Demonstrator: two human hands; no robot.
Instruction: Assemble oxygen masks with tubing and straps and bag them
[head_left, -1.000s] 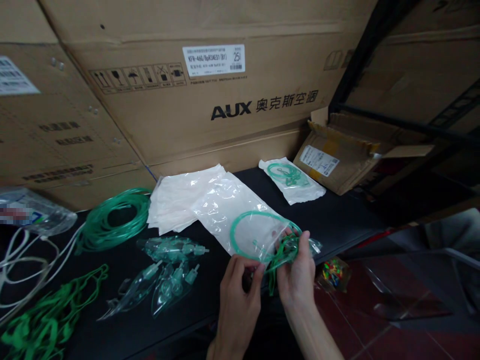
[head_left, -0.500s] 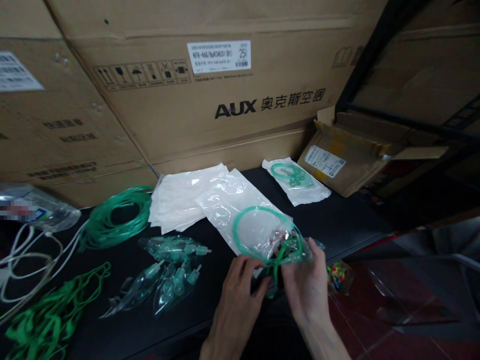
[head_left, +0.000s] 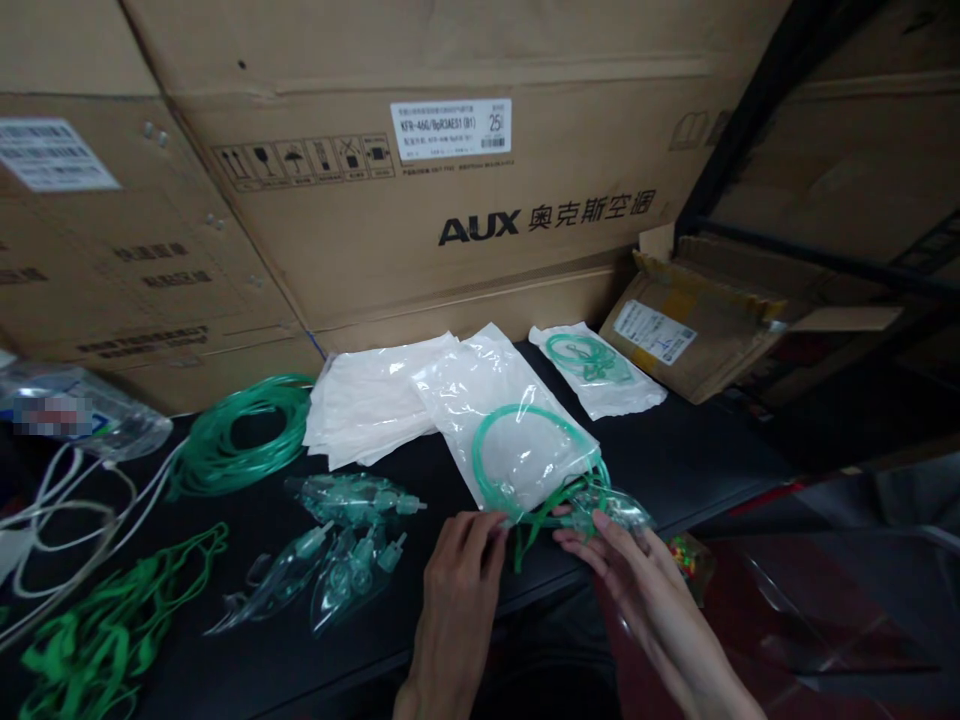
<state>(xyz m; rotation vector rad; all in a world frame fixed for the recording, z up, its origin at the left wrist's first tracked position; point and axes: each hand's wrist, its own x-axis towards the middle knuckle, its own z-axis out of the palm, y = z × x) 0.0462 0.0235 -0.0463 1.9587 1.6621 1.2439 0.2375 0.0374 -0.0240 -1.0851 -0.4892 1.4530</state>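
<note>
My left hand (head_left: 461,570) has its fingers bent together at the near side of a coil of green tubing (head_left: 480,445), closed on the tubing there; the fingertips are partly hidden. My right hand (head_left: 622,565) holds a clear green oxygen mask (head_left: 611,508), thumb on top and fingers beneath. A green elastic strap (head_left: 531,535) hangs from the mask between my hands. The tubing loop lies over a white-and-clear pouch (head_left: 480,375); I cannot tell how much of it is inside.
More pouches (head_left: 375,400) lie left of this one. A filled pouch (head_left: 600,370) sits near an open carton (head_left: 697,310). Several masks (head_left: 356,560), green straps (head_left: 112,630), coiled tubing (head_left: 247,430), a plastic bottle (head_left: 90,410) and white cable (head_left: 112,500) are leftward. Large cardboard boxes (head_left: 337,250) stand behind.
My right hand has turned and moved slightly right, with the mask now lower and flatter. My left hand has shifted to the left end of the strap. The view has swung slightly left.
</note>
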